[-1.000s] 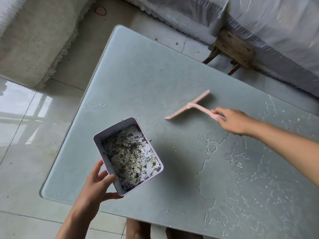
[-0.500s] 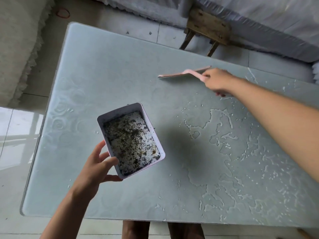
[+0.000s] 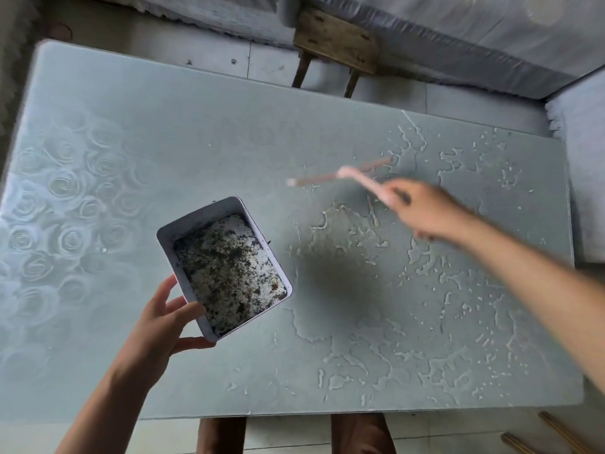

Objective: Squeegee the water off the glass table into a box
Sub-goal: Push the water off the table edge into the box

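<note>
Over the near left part of the frosted pale-green glass table (image 3: 196, 126), the left hand (image 3: 157, 329) grips the white rectangular box (image 3: 195, 213) much as it did half a second ago: thumb curled over the near rim, fingers spread along the outer left wall. Farther right, more has changed. The pink T-shaped plastic squeegee (image 3: 364, 186), which lay by the table's far edge, has come in toward the middle of the table, and its blade now sits at the far margin of the wet patch. The right hand (image 3: 425, 211) is closed around the handle. Both hand and tool are smeared by motion, so whether the blade touches the glass cannot be told.

The box is open at the top. Its floor is covered with white residue thickly speckled with dark brown and black crumbs. Whether its base rests on the table or hangs just above it is unclear.

An etched rose pattern (image 3: 62, 204) fills the table's left end. Spilled water (image 3: 360, 348) lies in ragged pools and beads across the middle and right half of the table, reaching its near edge. A worn wooden stool (image 3: 337, 44) stands beyond the far edge.
</note>
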### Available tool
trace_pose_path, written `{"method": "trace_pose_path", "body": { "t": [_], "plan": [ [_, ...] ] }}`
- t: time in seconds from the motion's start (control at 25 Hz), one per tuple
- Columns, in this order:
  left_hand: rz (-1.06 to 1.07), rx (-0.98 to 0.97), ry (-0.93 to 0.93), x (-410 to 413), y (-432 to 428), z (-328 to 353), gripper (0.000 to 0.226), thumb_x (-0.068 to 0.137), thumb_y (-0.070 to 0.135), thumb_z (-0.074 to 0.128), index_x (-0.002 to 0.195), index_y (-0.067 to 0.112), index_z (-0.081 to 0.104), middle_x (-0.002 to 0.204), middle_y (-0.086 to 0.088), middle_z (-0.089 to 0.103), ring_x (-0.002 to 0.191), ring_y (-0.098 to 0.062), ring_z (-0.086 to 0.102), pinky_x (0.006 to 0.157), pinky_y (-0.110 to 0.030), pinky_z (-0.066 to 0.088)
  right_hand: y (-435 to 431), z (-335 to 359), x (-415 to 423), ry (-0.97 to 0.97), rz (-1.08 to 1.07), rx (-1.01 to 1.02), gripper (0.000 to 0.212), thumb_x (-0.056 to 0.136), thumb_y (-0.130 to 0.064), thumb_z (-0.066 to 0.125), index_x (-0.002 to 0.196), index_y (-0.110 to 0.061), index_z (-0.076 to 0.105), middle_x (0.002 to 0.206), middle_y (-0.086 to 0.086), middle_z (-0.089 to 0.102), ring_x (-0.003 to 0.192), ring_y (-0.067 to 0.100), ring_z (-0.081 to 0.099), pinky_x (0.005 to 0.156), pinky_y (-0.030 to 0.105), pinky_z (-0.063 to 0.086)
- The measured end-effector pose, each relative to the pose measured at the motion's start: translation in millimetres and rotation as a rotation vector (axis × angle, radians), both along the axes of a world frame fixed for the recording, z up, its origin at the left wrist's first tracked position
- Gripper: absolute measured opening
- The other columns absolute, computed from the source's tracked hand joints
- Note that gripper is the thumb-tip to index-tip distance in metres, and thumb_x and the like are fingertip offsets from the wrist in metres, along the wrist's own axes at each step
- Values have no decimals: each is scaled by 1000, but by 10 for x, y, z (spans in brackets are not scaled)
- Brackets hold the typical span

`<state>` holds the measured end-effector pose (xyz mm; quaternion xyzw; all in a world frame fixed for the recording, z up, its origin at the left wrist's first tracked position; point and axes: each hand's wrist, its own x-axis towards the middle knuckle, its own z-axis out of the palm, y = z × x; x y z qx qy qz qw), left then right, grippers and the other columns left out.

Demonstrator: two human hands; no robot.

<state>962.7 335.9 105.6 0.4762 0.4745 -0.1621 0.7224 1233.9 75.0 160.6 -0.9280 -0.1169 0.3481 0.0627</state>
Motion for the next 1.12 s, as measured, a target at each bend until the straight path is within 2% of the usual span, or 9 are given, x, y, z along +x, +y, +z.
{"method": "trace_pose_path", "body": {
  "t": [0.12, 0.28, 0.44, 0.56, 0.68, 0.8, 0.88, 1.0, 1.12],
  "plan": [
    [58, 10, 2, 40, -393, -23, 62, 63, 5, 66, 120, 28, 55, 97, -10, 73, 87, -29, 69, 54, -43, 58, -56, -73, 883, -43, -252, 118, 30, 97, -35, 44, 119, -20, 57, 69, 6, 49, 42, 18, 45, 32, 13, 33],
    [172, 39, -34, 47, -997, -140, 52, 76, -1, 66, 117, 29, 58, 103, -12, 72, 88, -30, 71, 58, -45, 58, -454, -468, 1476, 0, -477, 209, 29, 99, -37, 43, 117, -15, 50, 87, 14, 48, 52, 20, 41, 35, 16, 36],
    [306, 47, -33, 76, -1413, -204, 48, 88, -7, 49, 118, 30, 58, 99, -6, 74, 82, -28, 72, 55, -42, 57, -748, -784, 1091, 47, -296, 258, 21, 97, -10, 39, 116, -13, 49, 70, 13, 62, 64, 29, 60, 57, 39, 52],
    [394, 66, 2, 29, -1717, -199, 48, 88, -8, 49, 116, 30, 58, 95, -4, 75, 76, -26, 73, 52, -40, 57, -808, -752, 287, 151, -96, 276, 23, 93, -15, 46, 114, -8, 54, 97, 14, 63, 83, 28, 62, 62, 24, 43],
    [466, 76, 20, -95, -1919, -117, 49, 89, -7, 49, 125, 26, 54, 95, -3, 75, 80, -27, 71, 51, -39, 57, -767, -545, -299, 287, 37, 243, 37, 91, -15, 43, 127, -6, 48, 109, 18, 64, 99, 31, 61, 70, 26, 40],
    [507, 67, 34, -260, -2039, -57, 53, 90, -7, 49, 133, 24, 49, 96, -3, 73, 88, -31, 67, 51, -42, 58, -758, -291, -156, 441, -33, 333, 15, 94, -14, 45, 100, -10, 57, 76, 16, 66, 56, 22, 68, 45, 28, 49],
    [528, 67, 32, -445, -2097, -14, 51, 91, -6, 49, 131, 26, 50, 97, -4, 74, 89, -33, 67, 51, -42, 58, -610, -221, 66, 312, -58, 361, 16, 96, -20, 44, 87, -17, 57, 58, 9, 61, 38, 17, 60, 35, 23, 44],
    [520, 75, 22, -741, -2192, -30, 50, 91, -3, 52, 128, 30, 51, 102, -7, 73, 87, -32, 71, 55, -43, 58, -371, -390, 112, 214, -177, 356, 32, 93, -9, 34, 114, -21, 55, 77, 15, 61, 61, 26, 62, 54, 38, 57],
    [568, 81, 20, -951, -2281, -98, 46, 90, -3, 53, 115, 36, 57, 99, -6, 74, 84, -29, 72, 55, -44, 58, -457, -660, -457, 222, -68, 260, 50, 91, -9, 39, 140, -18, 32, 99, 16, 63, 70, 25, 62, 52, 26, 48]
  ]
}}
